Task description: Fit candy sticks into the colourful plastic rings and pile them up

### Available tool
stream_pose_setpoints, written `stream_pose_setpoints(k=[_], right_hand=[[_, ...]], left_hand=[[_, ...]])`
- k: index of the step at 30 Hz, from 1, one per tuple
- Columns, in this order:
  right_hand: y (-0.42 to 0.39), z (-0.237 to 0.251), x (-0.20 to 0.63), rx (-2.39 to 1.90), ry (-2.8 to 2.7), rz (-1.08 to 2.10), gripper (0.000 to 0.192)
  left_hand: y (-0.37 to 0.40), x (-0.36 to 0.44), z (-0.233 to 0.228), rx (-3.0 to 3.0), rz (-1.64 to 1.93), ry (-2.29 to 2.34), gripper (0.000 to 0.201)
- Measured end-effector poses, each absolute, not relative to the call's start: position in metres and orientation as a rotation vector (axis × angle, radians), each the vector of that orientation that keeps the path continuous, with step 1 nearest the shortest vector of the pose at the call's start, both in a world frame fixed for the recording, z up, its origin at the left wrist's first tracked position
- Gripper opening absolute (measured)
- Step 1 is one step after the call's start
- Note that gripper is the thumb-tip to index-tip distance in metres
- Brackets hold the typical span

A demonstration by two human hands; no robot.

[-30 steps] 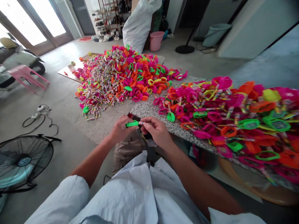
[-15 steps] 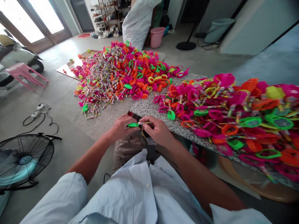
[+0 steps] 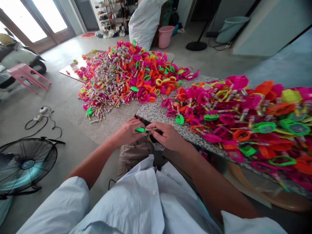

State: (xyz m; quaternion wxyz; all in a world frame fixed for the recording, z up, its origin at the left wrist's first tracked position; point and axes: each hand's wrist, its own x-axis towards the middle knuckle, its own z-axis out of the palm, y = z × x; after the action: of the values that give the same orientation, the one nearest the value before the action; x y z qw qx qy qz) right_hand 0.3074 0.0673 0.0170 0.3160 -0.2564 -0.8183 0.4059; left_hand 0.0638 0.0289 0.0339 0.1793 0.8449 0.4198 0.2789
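Granite-patterned, the surface [image 3: 156,112] carries a bright heap of plastic rings [image 3: 243,117] in pink, orange, green and yellow, many with small wrapped candy sticks among them. Beyond the surface's far corner, a second, larger pile [image 3: 126,78] of the same pieces spreads over the floor on a board. Left of the surface stand a floor fan [image 3: 23,165] and a pink stool [image 3: 26,76]; a pink bucket [image 3: 165,35] and a white sack [image 3: 143,22] lie behind the floor pile.

At the surface's near corner, both hands meet over the lap. The left hand [image 3: 128,132] pinches a green ring piece [image 3: 140,130], its grip closed around the piece's left end. The right hand [image 3: 168,136] has its grip closed on a thin candy stick [image 3: 152,129] that touches the green piece's right end.

Both items look very light. The green piece seems thin, somewhat flexible plastic, best held by its thicker body, not the band. The stick looks slim and likely brittle, with a slick wrapper, so a fingertip pinch close to the joint suits it.
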Motion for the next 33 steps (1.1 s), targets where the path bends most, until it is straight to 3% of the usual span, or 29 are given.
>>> stream_pose_setpoints(k=[14,20,33], right_hand=[[0.069,0.024,0.309,-0.744,-2.146,1.184,0.021],[0.065,0.021,0.308,-0.721,-2.242,1.074,0.020],[0.049,0.005,0.307,-0.757,-1.908,1.499,0.022]], left_hand=[[0.031,0.069,0.034,2.360,0.703,1.077,0.036],[0.031,0.068,0.026,2.169,0.689,1.062,0.041],[0.026,0.071,0.021,1.850,0.551,1.001,0.051]])
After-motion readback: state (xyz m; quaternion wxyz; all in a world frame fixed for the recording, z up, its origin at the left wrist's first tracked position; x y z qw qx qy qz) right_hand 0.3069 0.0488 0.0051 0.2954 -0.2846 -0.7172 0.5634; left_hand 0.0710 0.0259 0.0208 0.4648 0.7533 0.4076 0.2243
